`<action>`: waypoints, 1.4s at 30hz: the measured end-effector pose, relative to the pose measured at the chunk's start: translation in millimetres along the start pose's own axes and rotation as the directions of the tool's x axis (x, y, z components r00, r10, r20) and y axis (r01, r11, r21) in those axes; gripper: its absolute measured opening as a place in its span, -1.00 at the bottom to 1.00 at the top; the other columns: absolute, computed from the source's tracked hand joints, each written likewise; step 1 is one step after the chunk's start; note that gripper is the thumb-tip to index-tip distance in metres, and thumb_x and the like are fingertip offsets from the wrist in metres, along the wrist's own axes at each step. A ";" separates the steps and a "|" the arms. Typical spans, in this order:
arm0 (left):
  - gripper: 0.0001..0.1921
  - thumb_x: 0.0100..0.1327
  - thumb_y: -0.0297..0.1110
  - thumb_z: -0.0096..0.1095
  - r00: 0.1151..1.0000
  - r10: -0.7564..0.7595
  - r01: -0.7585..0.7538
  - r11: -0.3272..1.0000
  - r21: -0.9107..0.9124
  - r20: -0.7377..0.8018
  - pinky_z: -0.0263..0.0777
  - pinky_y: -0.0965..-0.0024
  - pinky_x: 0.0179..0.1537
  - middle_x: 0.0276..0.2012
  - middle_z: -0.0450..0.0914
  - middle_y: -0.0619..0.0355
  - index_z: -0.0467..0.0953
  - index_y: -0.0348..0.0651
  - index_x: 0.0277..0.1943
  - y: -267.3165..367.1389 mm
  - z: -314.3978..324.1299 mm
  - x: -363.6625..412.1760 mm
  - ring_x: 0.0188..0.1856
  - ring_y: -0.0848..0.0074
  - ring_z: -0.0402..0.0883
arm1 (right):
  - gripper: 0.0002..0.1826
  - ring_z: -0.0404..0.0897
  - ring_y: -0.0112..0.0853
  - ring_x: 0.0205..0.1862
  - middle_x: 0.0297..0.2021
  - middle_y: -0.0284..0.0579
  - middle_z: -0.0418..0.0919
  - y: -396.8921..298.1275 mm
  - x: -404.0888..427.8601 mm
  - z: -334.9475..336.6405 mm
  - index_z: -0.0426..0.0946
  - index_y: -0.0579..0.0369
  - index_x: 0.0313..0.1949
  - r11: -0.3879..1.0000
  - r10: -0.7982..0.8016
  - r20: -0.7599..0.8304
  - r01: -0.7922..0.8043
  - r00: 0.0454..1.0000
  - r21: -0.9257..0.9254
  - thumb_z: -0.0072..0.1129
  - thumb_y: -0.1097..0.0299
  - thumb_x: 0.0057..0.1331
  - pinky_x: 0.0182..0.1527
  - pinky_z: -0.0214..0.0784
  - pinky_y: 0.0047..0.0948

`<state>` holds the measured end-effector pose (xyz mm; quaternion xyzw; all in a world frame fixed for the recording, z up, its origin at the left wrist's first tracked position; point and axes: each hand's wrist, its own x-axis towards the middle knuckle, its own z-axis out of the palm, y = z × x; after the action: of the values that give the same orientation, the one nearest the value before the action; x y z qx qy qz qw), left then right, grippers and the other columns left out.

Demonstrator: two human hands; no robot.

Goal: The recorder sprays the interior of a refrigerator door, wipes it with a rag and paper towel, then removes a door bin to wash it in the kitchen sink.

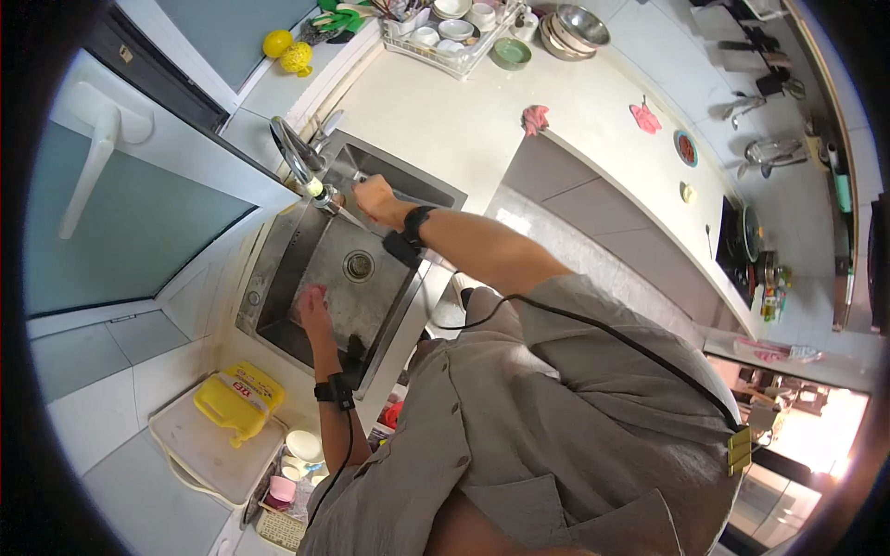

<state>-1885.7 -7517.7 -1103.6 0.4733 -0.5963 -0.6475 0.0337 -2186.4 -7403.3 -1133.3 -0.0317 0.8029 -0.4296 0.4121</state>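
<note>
My right hand (375, 198), fingers curled, is over the edge of the small steel basin (417, 186), beside the spout of the chrome faucet (313, 182). Whether it holds anything is hidden. Over the left part of the large steel sink (389, 306) is my left hand (316, 313), its fingertips pinkish; the picture does not settle whether something is in it. A round drain strainer (359, 266) sits in the sink floor between the hands. A small dark patch (356, 345) lies near the sink's near corner. A pale streak slants from the spout end.
A white dish rack (431, 59) with bowls, a green bowl (511, 53) and steel bowls (580, 31) stand on the counter. Pink cloths (535, 120) lie near its edge. Left of the sink are a yellow package (240, 399) and a lidded bin (215, 445). A cable hangs by my right arm.
</note>
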 end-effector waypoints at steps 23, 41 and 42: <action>-0.46 0.46 -0.07 0.26 0.652 -0.561 0.729 0.649 -0.218 0.511 0.67 -0.07 0.14 0.15 0.51 -0.10 0.38 -0.29 0.30 -4.4 273.7 -58.6 0.14 0.09 0.62 | -0.61 0.75 -0.35 -0.18 -0.18 -0.09 0.78 144.2 40.1 -366.5 0.67 0.17 0.03 0.887 -0.181 -0.083 0.127 0.980 -0.445 0.17 0.12 0.42 -0.09 0.61 -0.30; -0.57 0.37 -0.27 0.16 0.640 -0.604 0.764 0.435 -0.476 0.476 0.50 -0.10 0.29 0.14 0.60 -0.11 0.49 -0.35 0.21 60.1 190.2 -135.6 0.15 0.05 0.64 | -0.02 0.58 -0.15 0.15 0.18 0.06 0.56 73.5 -97.0 -173.1 0.42 0.17 0.31 0.984 -0.177 0.875 0.091 0.451 0.152 0.13 -0.54 0.32 0.21 0.45 -0.07; -0.58 0.37 -0.30 0.17 0.638 -0.605 0.767 0.441 -0.466 0.477 0.55 -0.06 0.26 0.13 0.60 -0.13 0.49 -0.39 0.18 45.1 188.6 -137.9 0.11 0.07 0.66 | -0.17 0.58 -0.23 0.08 0.07 -0.06 0.57 52.6 -106.3 -169.8 0.48 0.14 0.18 0.974 0.019 0.881 -0.209 0.473 0.091 0.16 -0.44 0.37 0.17 0.45 -0.13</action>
<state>-1956.5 -7307.2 -1018.4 0.5518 -0.0945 -0.8151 -0.1490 -2217.5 -7214.5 -1054.1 -0.1535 0.4373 -0.3978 0.7918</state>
